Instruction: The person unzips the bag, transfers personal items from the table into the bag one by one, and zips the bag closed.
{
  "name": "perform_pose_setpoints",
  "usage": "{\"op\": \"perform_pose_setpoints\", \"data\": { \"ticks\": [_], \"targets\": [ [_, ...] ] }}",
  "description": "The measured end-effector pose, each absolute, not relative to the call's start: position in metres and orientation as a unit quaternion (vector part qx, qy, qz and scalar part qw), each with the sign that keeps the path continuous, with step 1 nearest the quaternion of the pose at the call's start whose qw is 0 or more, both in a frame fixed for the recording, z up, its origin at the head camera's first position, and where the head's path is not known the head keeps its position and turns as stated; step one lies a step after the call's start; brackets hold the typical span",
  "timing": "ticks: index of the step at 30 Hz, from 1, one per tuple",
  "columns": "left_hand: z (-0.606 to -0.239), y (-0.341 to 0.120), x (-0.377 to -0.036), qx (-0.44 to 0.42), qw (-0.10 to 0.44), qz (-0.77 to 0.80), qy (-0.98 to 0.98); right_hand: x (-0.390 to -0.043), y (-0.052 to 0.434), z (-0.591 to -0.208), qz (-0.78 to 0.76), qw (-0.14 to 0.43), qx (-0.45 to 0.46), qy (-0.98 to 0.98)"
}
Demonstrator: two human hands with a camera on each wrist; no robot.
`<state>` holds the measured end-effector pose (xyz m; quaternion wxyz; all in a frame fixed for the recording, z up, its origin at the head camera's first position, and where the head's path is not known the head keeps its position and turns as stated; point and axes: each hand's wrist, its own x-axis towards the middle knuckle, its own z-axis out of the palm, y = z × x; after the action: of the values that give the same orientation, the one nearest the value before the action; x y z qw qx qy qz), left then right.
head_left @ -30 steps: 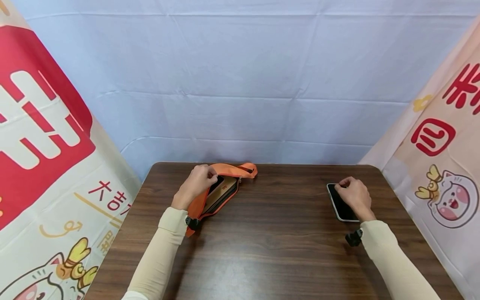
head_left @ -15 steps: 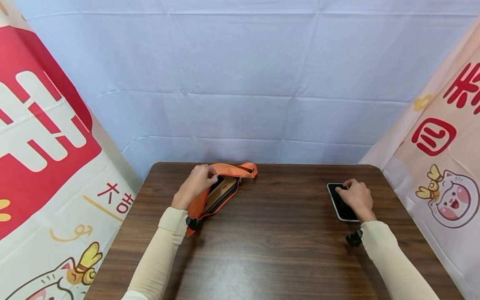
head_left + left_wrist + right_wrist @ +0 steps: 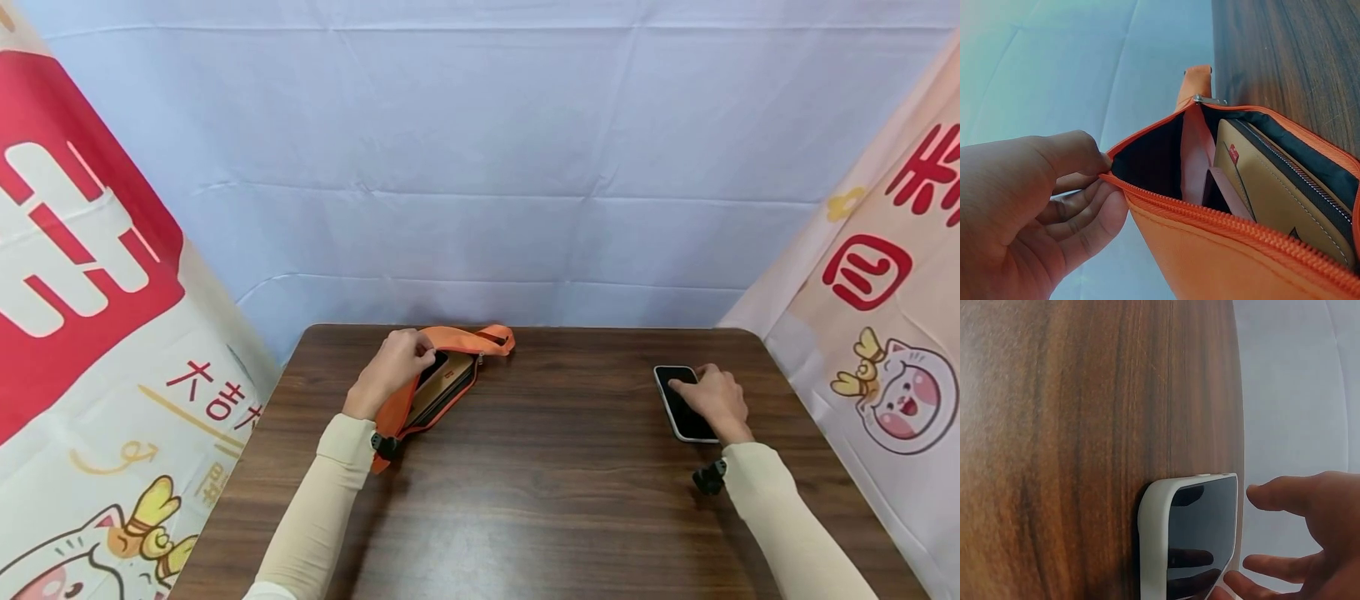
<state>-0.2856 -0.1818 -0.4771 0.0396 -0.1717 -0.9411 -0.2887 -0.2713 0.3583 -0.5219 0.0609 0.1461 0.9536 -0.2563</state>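
Note:
My left hand (image 3: 390,371) pinches the zipped rim of an open orange bag (image 3: 1197,250) between thumb and fingers, and the mouth gapes. Inside the bag stands a tan zip wallet (image 3: 1272,181). Beside the wallet is a flat pinkish-edged item (image 3: 1222,190), mostly hidden. On the right of the table lies a phone (image 3: 678,415) with a white case, its dark screen facing up. Above that phone hovers my right hand (image 3: 716,400), thumb and fingers spread apart. In the right wrist view, the thumb is apart from the phone, and the lower fingers overlap its edge; contact cannot be told.
A dark wood-grain table (image 3: 547,467) carries everything. The bag's orange strap (image 3: 480,340) lies looped near the back edge. A pale cloth (image 3: 480,167) hangs behind, with printed banners (image 3: 892,350) on both sides.
My right hand's thumb and fingers have spread wider over the phone, and the hand has shifted slightly. The left hand and the bag stay where they were.

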Motion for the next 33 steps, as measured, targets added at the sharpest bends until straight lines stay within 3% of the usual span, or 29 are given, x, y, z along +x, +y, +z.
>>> {"op": "perform_pose_setpoints", "data": {
  "ticks": [33],
  "targets": [
    [-0.4856, -0.1822, -0.2902, -0.176, 0.041, -0.295, -0.938, -0.2707, 0.3621, -0.5241, -0.248, 0.117, 0.143, 0.951]
  ]
}}
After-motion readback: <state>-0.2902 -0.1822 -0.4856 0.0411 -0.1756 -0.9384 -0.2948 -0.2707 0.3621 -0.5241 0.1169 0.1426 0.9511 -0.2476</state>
